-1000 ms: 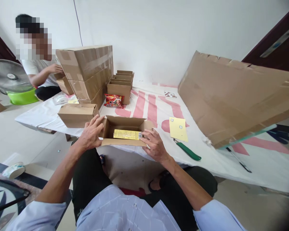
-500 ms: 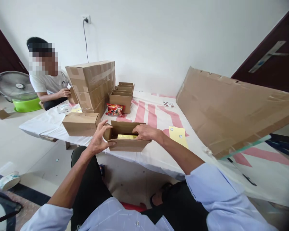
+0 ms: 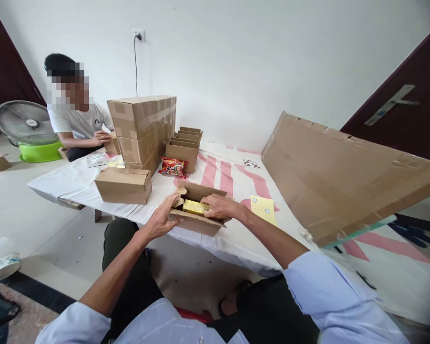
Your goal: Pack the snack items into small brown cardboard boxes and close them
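An open cardboard box [image 3: 197,223] sits at the table's front edge, turned at an angle, its flaps raised. My left hand [image 3: 164,217] grips its left end, thumb along the near side and fingers by the end flap. Inside lies a shiny yellow pack [image 3: 195,207]. My right hand [image 3: 218,206] reaches into the box, its curled fingers on the pack's right end; the fingertips are partly hidden. Behind the box, a red noodle packet [image 3: 173,167] leans by a row of open cartons [image 3: 182,155].
A closed carton [image 3: 123,186] stands to the left, before a stack of taped cartons [image 3: 141,129]. A yellow sheet [image 3: 263,209] lies to the right, near a large leaning cardboard panel [image 3: 351,177]. Another person [image 3: 80,124] sits at the far left, holding a small carton, beside a fan [image 3: 30,123].
The open box has swung to an angle, its right end nearer me. My left hand has closed in on its left end. More of the yellow pack shows. The view has shifted slightly.
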Demonstrator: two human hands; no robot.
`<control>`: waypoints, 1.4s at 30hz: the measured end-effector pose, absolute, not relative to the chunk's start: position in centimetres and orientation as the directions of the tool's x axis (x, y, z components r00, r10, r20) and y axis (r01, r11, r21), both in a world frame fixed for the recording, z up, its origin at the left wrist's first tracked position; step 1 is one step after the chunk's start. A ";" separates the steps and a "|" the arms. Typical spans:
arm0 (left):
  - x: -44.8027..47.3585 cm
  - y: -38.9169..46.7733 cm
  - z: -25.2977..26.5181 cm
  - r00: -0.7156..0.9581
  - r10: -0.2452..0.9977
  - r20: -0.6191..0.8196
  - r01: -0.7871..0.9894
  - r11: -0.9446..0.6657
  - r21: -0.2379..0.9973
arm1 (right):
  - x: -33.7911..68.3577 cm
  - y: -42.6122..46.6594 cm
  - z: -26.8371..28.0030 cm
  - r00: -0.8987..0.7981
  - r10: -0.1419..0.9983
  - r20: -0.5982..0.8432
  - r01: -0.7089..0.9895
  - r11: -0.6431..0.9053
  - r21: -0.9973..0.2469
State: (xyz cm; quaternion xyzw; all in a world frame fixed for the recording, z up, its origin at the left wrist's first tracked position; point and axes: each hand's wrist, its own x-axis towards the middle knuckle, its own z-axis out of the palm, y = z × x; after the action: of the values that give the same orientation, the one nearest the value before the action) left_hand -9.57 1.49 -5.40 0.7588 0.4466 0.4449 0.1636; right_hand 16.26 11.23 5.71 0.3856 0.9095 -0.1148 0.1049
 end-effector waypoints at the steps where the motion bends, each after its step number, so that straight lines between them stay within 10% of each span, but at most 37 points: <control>1: -9.7 1.5 -5.6 0.201 0.826 0.526 0.541 -0.541 0.644 | 16.4 11.2 5.6 -0.685 0.691 -0.229 0.724 0.679 -0.118; 10: -9.3 1.9 -4.8 0.150 0.856 0.496 0.621 -0.471 0.626 | 20.4 11.5 10.0 -0.564 0.750 0.346 0.504 0.644 -0.575; 25: -7.5 2.2 4.5 0.063 0.854 0.516 -0.026 -0.516 0.856 | 19.2 10.8 13.6 -0.462 0.779 0.425 0.073 0.510 -0.857; 32: -6.7 3.6 4.9 -0.278 0.802 0.529 -0.085 -0.569 0.818 | 16.1 9.1 11.2 -0.246 0.801 0.546 -0.066 0.549 -0.834; 42: -7.7 7.7 6.0 -0.159 0.862 0.481 -0.067 -0.496 0.866 | 12.9 12.0 9.3 -0.250 0.857 0.450 0.044 0.474 -0.879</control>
State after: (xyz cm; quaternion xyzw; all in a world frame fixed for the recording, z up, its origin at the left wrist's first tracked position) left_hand -7.66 7.66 5.97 0.5477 0.3628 0.6694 0.3469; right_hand 12.85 12.01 9.25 0.3285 0.6857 -0.3937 -0.5166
